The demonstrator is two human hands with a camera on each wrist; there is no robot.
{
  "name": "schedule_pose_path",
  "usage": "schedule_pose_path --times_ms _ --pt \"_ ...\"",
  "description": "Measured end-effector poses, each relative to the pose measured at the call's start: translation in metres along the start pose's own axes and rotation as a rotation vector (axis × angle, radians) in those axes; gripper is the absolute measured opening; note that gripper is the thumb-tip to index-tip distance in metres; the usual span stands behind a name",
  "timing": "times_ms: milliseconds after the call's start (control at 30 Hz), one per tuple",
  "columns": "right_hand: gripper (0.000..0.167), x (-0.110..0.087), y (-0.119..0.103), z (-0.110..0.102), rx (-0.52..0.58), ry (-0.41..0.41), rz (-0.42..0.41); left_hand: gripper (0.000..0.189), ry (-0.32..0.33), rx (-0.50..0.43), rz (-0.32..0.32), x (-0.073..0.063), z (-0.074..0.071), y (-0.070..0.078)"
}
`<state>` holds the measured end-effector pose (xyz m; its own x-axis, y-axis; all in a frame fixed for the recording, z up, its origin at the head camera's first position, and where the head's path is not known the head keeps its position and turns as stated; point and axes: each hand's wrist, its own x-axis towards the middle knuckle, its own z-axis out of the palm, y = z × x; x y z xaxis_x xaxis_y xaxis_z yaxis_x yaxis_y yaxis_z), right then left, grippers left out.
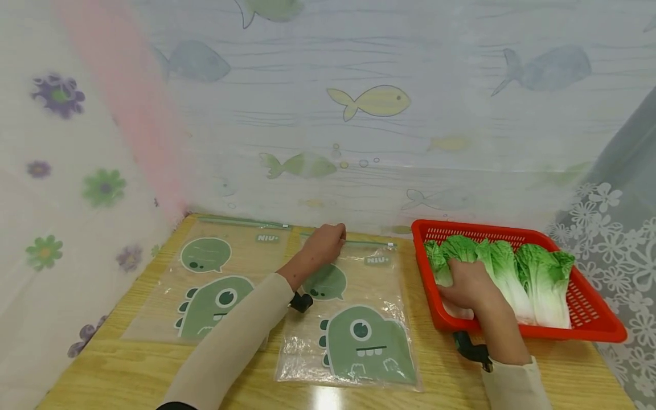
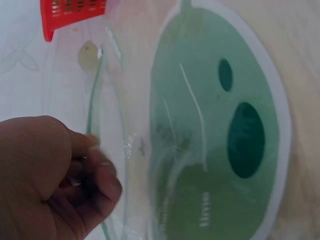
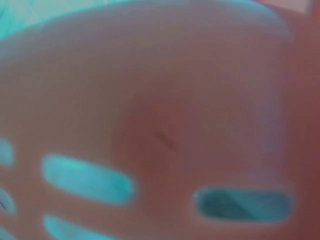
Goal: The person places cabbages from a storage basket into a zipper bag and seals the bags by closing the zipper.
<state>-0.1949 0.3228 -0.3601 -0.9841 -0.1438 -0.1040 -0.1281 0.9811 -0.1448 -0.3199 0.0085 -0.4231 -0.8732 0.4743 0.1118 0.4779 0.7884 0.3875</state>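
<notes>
My left hand (image 1: 324,245) is at the top edge of a clear zip bag (image 1: 366,341) printed with a green monster, which lies flat on the table. In the left wrist view, thumb and fingertips pinch the bag's green zip strip (image 2: 94,100), and the mouth stands slightly apart. Over to the right, my right hand (image 1: 474,285) reaches into a red plastic basket (image 1: 607,327). Its fingers grip the leftmost bok choy (image 1: 434,257), partly hidden behind the hand. Only the blurred slotted basket wall (image 3: 165,200) fills the right wrist view.
Several more bok choy (image 1: 545,285) lie side by side in the basket. A second zip bag (image 1: 159,307) of the same print lies at the left, partly under my left sleeve. Behind the wooden table (image 1: 118,370) hangs a fish-print curtain (image 1: 359,188).
</notes>
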Motion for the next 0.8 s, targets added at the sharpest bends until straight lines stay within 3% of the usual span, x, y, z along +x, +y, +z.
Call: schedule_pose_path --times_ms 100,200,400,500,600,800 --pt "0.048 0.000 0.002 0.002 0.063 0.038 0.013 0.012 0.020 -0.017 -0.015 -0.004 -0.003 0.002" --pt "0.033 0.001 0.004 0.003 0.172 0.071 0.061 0.013 0.085 -0.057 -0.027 -0.008 -0.009 0.006" --pt "0.032 -0.003 0.014 0.000 0.286 0.134 0.095 0.034 0.225 -0.256 -0.041 -0.020 -0.025 0.018" --pt "0.035 -0.005 0.018 -0.002 0.321 0.114 0.085 0.036 0.267 -0.367 -0.045 -0.027 -0.034 0.023" --pt "0.034 -0.007 0.022 -0.003 0.391 0.083 0.085 0.029 0.264 -0.484 -0.051 -0.036 -0.042 0.028" --pt "0.029 -0.013 0.026 -0.008 0.526 0.039 0.078 0.008 0.187 -0.729 -0.026 -0.056 -0.059 0.034"
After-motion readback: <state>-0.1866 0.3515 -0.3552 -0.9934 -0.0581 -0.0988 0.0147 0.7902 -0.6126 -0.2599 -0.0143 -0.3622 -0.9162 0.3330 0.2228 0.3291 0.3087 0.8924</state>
